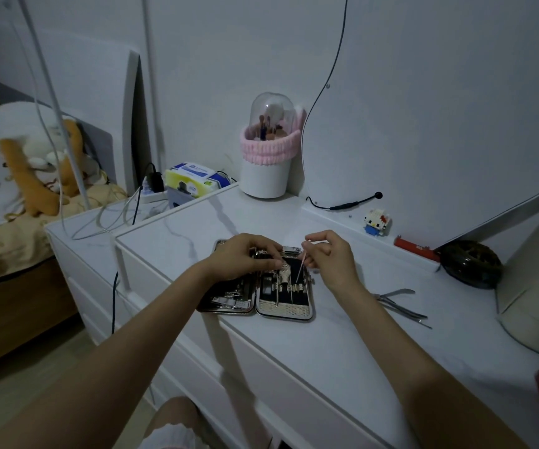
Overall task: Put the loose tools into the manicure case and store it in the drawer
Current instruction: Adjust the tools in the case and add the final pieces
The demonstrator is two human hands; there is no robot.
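Head view, case: the manicure case point(255, 286) lies open flat on the white dresser top point(342, 335), near its front edge; I see two halves side by side, hinge running away from me; several tools already sit in the dark lining.
Head view, left hand: my left hand point(245, 254) rests over the far part of the case; fingers curled down onto the tools or their straps; whether they pinch anything I cannot tell.
Head view, right hand: my right hand point(329, 254) pinches the top of a thin pink stick point(299, 270) between thumb and fingertips; the other fingers are loosely bent.
Head view, stick axis: its long axis runs steeply down; top at my fingers, lower tip pointing toward me and slightly left, into the right half's lining near the row of loops.
Head view, still loose: metal nippers point(397, 301) lie on the dresser top to the right of the case, apart from it; handles toward the case, long axis roughly left to right.
Step in hand, my judgement: seating the stick; I would lower its angle until it lines up with the neighbouring tools, steady the loop with the left fingers, then slide it in lengthwise; pushing while tilted may snag or bend it.
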